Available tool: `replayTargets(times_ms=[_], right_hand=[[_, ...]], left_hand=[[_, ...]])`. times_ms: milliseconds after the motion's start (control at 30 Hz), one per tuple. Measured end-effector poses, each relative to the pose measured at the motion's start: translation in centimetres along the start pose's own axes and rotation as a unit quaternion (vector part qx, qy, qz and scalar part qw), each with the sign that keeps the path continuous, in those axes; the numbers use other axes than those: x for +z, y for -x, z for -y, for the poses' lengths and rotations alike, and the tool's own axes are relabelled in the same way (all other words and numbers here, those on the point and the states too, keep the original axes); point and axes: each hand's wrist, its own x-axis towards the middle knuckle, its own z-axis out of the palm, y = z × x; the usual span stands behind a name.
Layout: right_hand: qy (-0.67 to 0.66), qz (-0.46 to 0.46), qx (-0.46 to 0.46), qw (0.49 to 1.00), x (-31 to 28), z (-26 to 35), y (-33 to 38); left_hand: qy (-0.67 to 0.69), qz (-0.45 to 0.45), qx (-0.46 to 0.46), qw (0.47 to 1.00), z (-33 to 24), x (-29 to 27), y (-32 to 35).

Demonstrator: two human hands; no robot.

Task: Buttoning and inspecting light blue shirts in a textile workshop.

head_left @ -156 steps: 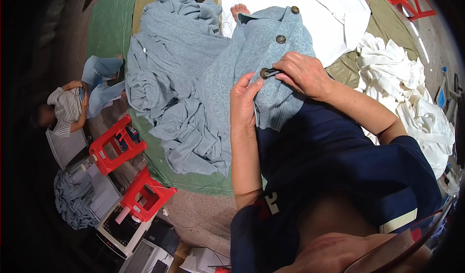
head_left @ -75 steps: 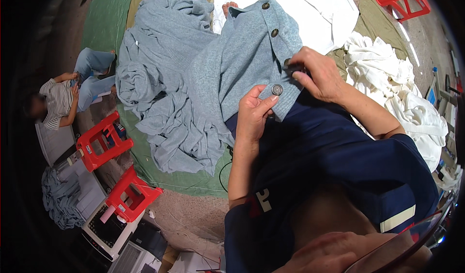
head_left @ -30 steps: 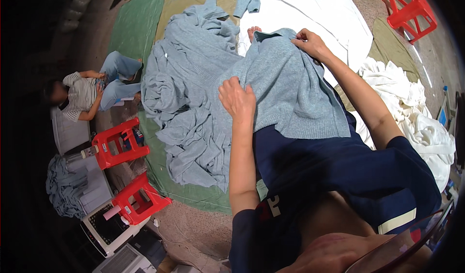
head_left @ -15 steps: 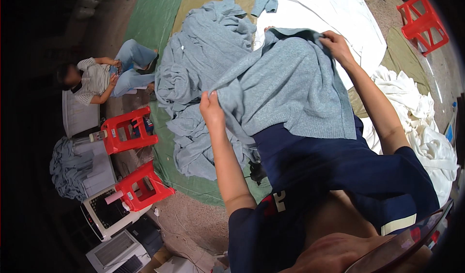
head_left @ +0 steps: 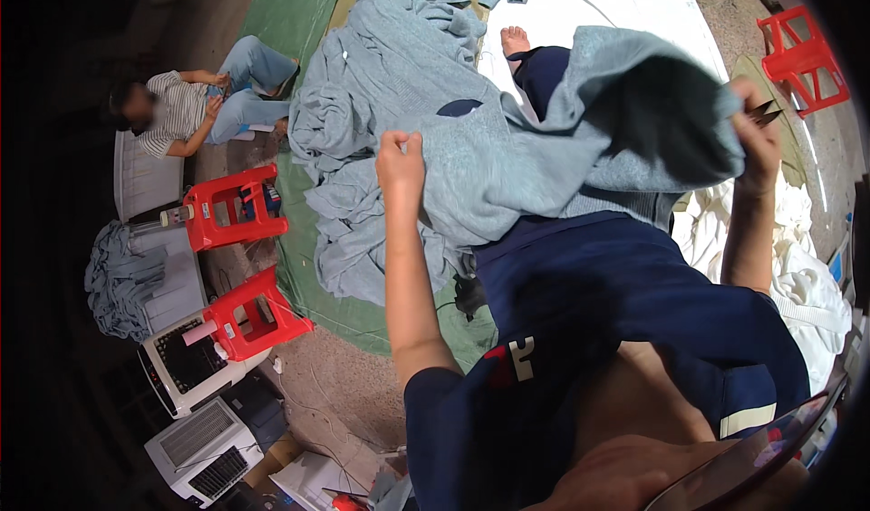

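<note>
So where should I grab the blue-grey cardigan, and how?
I'd pinch the blue-grey cardigan by its left edge, coming from the person's left, beside the left hand: the cloth looks flatter there. The right end seems worse: it billows up into an open hollow, and what look like dark snips stick their points out of the right hand.

The right hand (head_left: 761,144) has swung outward; the blue-grey garment (head_left: 494,180) now gapes, lifted; a dark trouser leg (head_left: 546,72) is uncovered.
</note>
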Motion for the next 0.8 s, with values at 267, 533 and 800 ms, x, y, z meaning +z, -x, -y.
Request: replayTargets(times_ms=[267,533,800], right_hand=[[0.072,0.146,0.211,0.964,6.8,-2.1,2.7],[-0.1,0.413,0.169,0.889,12.3,0.1,0.9],[0.258,0.376,-0.111,0.883,16.4,-5.7,-3.9]], left_hand=[[-0.067,-0.076,0.246,0.964,-8.6,3.6,8.5],[-0.197,-0.053,0.131,0.97,-3.9,6.0,8.7],[0.501,0.094,-0.059,0.858,-4.6,-3.5,8.2]])
